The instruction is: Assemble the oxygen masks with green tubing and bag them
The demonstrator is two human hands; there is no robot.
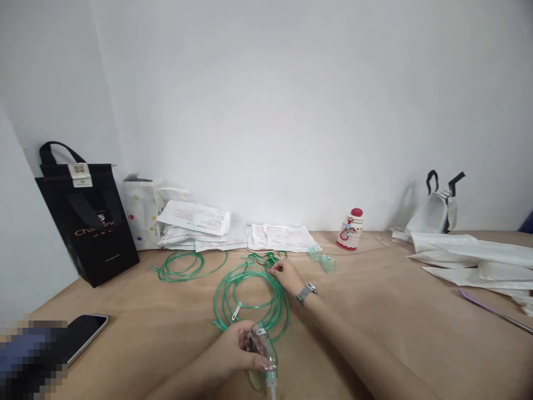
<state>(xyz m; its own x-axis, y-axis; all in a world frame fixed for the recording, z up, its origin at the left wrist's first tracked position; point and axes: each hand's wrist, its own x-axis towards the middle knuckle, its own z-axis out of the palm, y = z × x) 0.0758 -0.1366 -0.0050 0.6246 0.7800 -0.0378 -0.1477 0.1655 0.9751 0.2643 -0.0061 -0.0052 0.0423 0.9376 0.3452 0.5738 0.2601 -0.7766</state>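
My left hand (pixel 245 350) is wrapped around a clear, green-tinted oxygen mask (pixel 263 347) near the front edge of the table. A metal nose clip shows on the mask, and a pale connector points down from it. Farther forward, my right hand (pixel 283 271), with a watch on its wrist, pinches at the dark green elastic straps (pixel 266 258); its fingertips partly hide what they grip. Between both hands lies a large coil of green tubing (pixel 250 273). A loose white nose clip (pixel 237 311) rests on this coil.
Behind are white printed packets (pixel 195 216), another green tube coil (pixel 181 266), small clear green pieces (pixel 327 263) and a red-capped bottle (pixel 350 230). A black bag (pixel 89 222) and phone (pixel 87 333) are left. Opened wrappers (pixel 478 253), a purple-handled tool (pixel 487 306) and a white bag (pixel 431 214) lie right.
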